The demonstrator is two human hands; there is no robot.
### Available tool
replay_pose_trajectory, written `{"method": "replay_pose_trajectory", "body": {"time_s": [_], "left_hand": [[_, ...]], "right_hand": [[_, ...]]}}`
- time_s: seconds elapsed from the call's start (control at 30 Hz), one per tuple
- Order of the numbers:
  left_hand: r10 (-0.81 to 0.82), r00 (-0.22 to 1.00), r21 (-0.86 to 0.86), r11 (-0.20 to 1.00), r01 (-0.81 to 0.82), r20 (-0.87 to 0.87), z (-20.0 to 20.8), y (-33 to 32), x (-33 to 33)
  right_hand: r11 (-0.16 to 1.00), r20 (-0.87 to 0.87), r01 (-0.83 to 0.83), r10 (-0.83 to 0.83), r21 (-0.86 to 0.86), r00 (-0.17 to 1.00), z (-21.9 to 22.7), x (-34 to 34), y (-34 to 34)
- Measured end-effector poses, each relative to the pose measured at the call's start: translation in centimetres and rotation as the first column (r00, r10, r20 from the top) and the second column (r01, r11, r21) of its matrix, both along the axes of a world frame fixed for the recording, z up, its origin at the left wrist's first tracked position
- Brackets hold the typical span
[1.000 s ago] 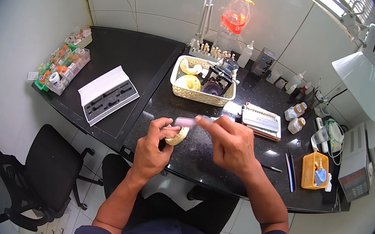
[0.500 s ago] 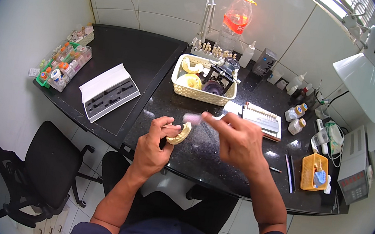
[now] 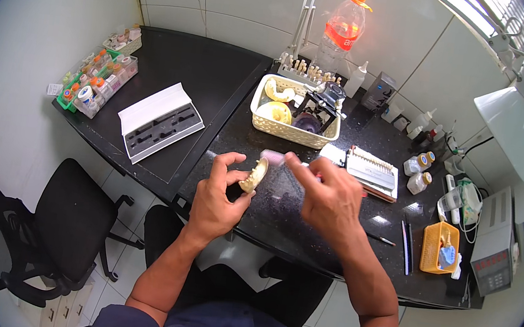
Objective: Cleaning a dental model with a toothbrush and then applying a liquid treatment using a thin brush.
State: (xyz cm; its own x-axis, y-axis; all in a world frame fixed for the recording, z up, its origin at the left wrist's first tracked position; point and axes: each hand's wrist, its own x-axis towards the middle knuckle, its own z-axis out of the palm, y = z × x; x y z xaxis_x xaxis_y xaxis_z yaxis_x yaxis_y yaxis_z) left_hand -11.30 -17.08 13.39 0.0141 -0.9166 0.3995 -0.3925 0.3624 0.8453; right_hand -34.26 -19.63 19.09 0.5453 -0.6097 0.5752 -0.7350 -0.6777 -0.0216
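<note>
Between the thumb and fingers of my left hand (image 3: 218, 200) is a cream dental cast (image 3: 254, 176), tilted up on edge with its row of teeth toward the palm side. My right hand (image 3: 334, 195) is closed around a brush (image 3: 272, 157) with a pale pink head, index finger stretched along it; most of its handle is hidden by the fingers. The brush head is blurred and lies right by the cast's upper edge; whether they touch I cannot tell.
Behind my hands stands a cream basket (image 3: 292, 132) holding casts and a black articulator. To the right are a shade guide (image 3: 372, 170), small jars (image 3: 418, 182), pens (image 3: 406, 246) and a yellow basket (image 3: 431, 246). An open white case (image 3: 161, 122) lies left; a black chair (image 3: 73, 212) stands below.
My left hand has turned the cast more upright and its index finger has lifted away from it. The brush stays close to the cast's upper edge. The whole view has shifted slightly.
</note>
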Motion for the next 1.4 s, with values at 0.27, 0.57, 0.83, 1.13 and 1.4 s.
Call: {"method": "replay_pose_trajectory", "body": {"time_s": [0.27, 0.57, 0.83, 1.13, 1.4], "left_hand": [[-0.199, 0.902, 0.095, 0.963, 0.253, -0.384, -0.8, -0.8, 1.3], [-0.294, 0.698, 0.176, 0.837, 0.518, -0.653, 0.6, -1.7, 3.3], [-0.311, 0.674, 0.179, 0.814, 0.553, -0.670, 0.9, -1.6, 3.5], [-0.329, 0.646, 0.175, 0.790, 0.588, -0.689, 0.9, -1.8, 3.5], [-0.327, 0.562, 0.164, 0.740, 0.652, -0.760, 0.6, -2.0, 3.9]], "right_hand": [[0.982, 0.124, -0.188, 0.184, 0.023, 0.975, -0.5, 1.0, -0.2], [0.980, 0.177, -0.135, 0.108, 0.147, 0.978, -0.8, 1.8, -0.4], [0.966, 0.243, -0.175, 0.127, 0.188, 0.962, -0.8, 2.2, -0.3], [0.942, 0.397, -0.233, 0.124, 0.240, 0.909, -0.8, 2.0, -0.7], [0.797, 0.384, -0.390, 0.217, 0.461, 0.897, 1.6, -0.9, -1.2]]}}
